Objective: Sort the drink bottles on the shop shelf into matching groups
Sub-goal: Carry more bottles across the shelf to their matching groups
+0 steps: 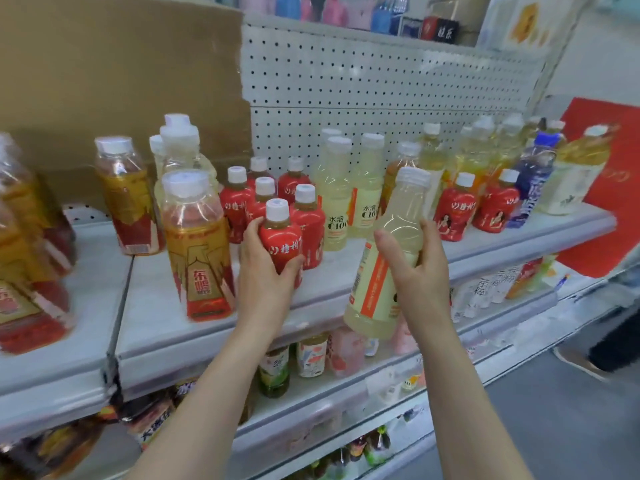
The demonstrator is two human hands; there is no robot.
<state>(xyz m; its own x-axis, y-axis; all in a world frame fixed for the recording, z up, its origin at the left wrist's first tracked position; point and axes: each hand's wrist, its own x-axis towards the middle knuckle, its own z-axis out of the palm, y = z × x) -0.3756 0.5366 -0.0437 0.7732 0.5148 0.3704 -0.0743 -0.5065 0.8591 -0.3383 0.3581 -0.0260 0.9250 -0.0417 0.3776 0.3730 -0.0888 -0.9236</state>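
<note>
My left hand (266, 271) grips a small red-labelled bottle (280, 242) with a white cap, at the front of a cluster of matching small red bottles (239, 206) on the grey shelf (156, 323). My right hand (419, 271) holds a tall pale-yellow bottle (388, 258) tilted in the air in front of the shelf edge. Two matching pale-yellow bottles (334, 202) stand upright just behind it. Two more small red bottles (455, 211) stand further right among mixed drinks.
Tall gold-and-red bottles (199, 247) stand at the left, one near my left hand. A blue-labelled bottle (533, 181) and several yellow bottles (485, 150) crowd the right end. A lower shelf (329, 393) holds other drinks. A person's leg and shoe (588, 358) are on the floor at the right.
</note>
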